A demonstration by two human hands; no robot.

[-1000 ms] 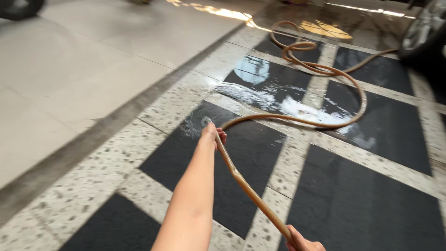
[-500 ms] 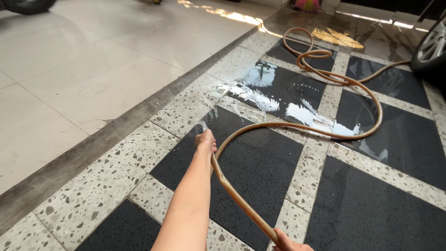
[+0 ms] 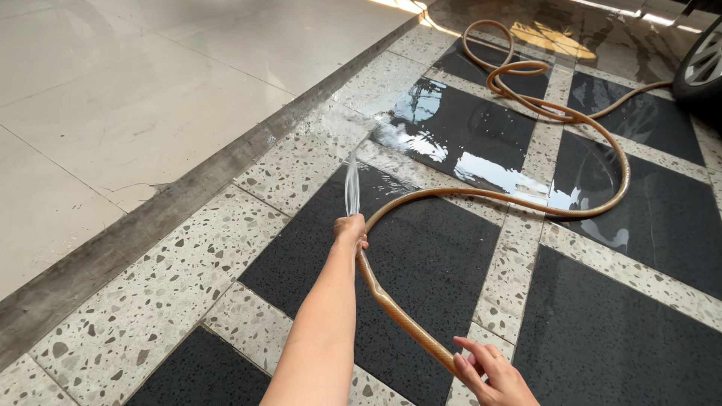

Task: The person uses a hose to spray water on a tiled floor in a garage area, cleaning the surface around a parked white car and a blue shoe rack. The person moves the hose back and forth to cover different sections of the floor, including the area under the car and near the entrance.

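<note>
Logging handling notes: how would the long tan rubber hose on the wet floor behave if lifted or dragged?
The long tan rubber hose probably flops: it snakes in loose loops and sags between the left hand and right hand. It is likely slippery, lying in puddles on the black and speckled tile floor. Water leaving the end suggests added weight.

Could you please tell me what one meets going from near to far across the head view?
Right hand → left hand gripping the hose → water jet → puddle → hose coils → car wheel.
</note>
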